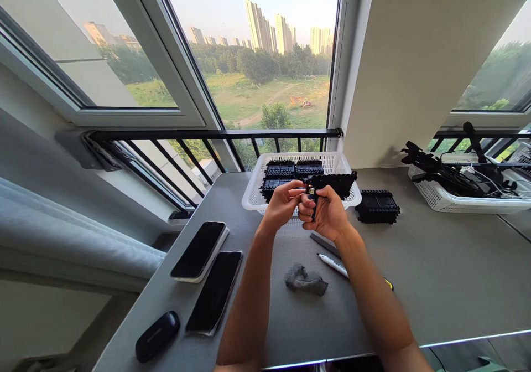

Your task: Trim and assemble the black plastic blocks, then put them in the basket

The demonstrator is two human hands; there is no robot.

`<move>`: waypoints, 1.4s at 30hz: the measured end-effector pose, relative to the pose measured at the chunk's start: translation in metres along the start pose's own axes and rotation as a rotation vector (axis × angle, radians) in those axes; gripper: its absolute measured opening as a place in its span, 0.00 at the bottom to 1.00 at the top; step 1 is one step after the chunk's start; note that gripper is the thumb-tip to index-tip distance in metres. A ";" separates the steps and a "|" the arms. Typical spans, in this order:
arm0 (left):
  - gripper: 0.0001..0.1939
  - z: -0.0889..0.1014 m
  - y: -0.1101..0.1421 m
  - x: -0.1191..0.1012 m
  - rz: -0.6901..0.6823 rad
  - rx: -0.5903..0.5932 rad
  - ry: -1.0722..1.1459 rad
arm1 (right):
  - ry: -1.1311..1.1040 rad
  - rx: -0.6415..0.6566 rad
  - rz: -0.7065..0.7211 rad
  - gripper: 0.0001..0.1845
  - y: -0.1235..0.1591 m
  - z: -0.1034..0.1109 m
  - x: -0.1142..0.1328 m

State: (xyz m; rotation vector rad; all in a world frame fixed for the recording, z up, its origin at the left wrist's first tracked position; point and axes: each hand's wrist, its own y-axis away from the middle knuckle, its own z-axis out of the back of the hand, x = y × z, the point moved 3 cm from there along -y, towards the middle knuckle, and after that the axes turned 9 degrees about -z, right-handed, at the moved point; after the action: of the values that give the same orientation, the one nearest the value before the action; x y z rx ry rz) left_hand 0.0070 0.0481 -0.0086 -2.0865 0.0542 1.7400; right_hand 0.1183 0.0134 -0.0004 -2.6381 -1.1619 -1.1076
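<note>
Both hands meet over the front rim of a white plastic basket (250,196). My right hand (332,214) is wrapped round a small black lighter-like object (312,201) with a shiny top. The fingers of my left hand (284,203) are pinched together beside that top; what they grip is hidden. Just behind my right fingers, a long black ridged plastic part (338,184) spans the basket's right side, and I cannot tell whether a hand supports it. Stacked black ridged parts (280,169) lie inside the basket.
Another black ridged part (377,206) sits right of the basket. Nearer are a grey strip (324,244), a white marker (333,265) and a crumpled grey cloth (306,280). Two phones (199,250) and a black case (157,336) lie left. A second basket (460,203) holds black parts and cables.
</note>
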 end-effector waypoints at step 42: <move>0.25 0.016 0.000 -0.010 -0.032 -0.142 -0.093 | -0.119 -0.022 0.060 0.14 0.012 0.016 0.016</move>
State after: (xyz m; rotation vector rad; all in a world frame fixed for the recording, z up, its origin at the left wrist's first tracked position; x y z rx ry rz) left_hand -0.0097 0.0513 -0.0012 -2.0890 -0.1324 1.8677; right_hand 0.1429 0.0197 0.0006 -2.7706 -1.0868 -0.9709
